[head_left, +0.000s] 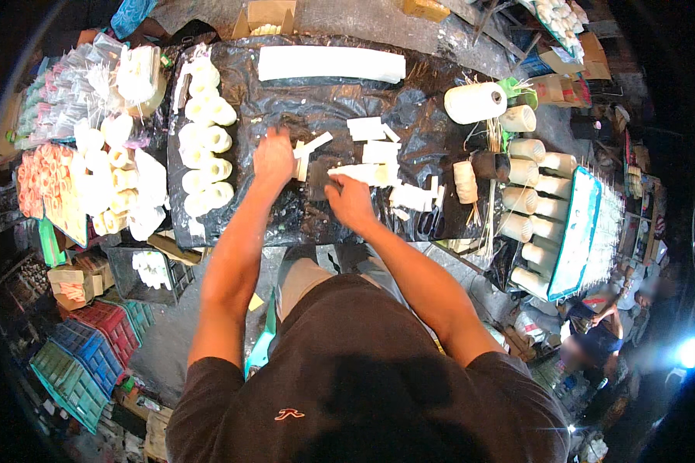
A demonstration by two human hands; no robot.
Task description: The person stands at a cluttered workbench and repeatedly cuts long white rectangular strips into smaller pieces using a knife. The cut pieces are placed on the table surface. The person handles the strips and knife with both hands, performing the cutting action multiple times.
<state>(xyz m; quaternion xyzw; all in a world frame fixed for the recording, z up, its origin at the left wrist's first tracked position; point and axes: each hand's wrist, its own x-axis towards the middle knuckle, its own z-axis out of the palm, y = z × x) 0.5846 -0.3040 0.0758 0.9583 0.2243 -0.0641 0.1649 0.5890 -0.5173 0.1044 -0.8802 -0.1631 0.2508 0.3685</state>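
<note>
Left hand (274,160) and right hand (350,202) are half-curled, holding what I cannot tell; careless brushing could scatter the white strips (378,175).

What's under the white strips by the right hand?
Black plastic sheet shows around the white strips; whatever lies directly beneath them, or under the right hand, is covered.

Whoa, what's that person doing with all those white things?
Someone in a dark shirt is working with both bare hands over a table covered in black plastic. The left hand is beside a few small pale strips, and the right hand is by some white pieces. Whether either hand has a grip on anything is hard to tell. A long white stack lies toward the far edge, with pale rolls on the left.
</note>
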